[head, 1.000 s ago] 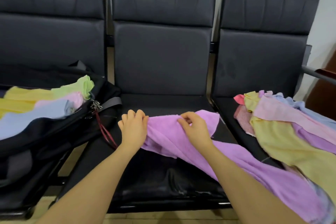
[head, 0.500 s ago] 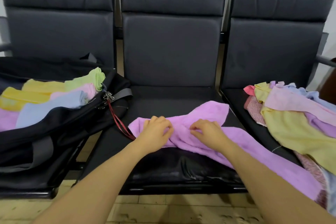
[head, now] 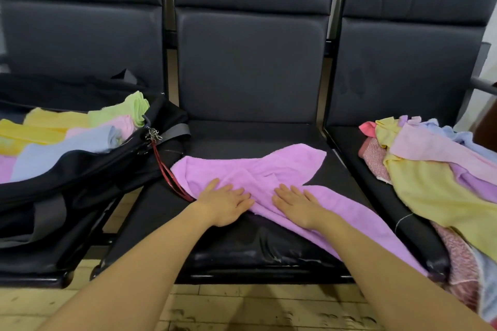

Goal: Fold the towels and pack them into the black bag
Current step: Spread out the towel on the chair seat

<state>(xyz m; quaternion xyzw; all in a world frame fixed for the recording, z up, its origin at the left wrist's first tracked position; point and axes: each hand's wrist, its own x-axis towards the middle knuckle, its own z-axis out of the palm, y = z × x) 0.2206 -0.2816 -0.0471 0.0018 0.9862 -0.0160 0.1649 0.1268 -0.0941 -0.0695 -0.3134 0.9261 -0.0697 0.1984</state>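
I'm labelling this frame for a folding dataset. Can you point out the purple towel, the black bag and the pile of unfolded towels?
purple towel (head: 293,161): head view, on its flat upper part.
black bag (head: 88,169): head view, on its near side wall.
pile of unfolded towels (head: 435,191): head view, on the yellow towel in it.

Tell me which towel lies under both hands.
The purple towel spread on the middle seat; the others sit in the black bag or the right-hand pile.

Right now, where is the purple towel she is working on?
The purple towel lies on the middle seat, under both flat hands, between the black bag and the towel pile.
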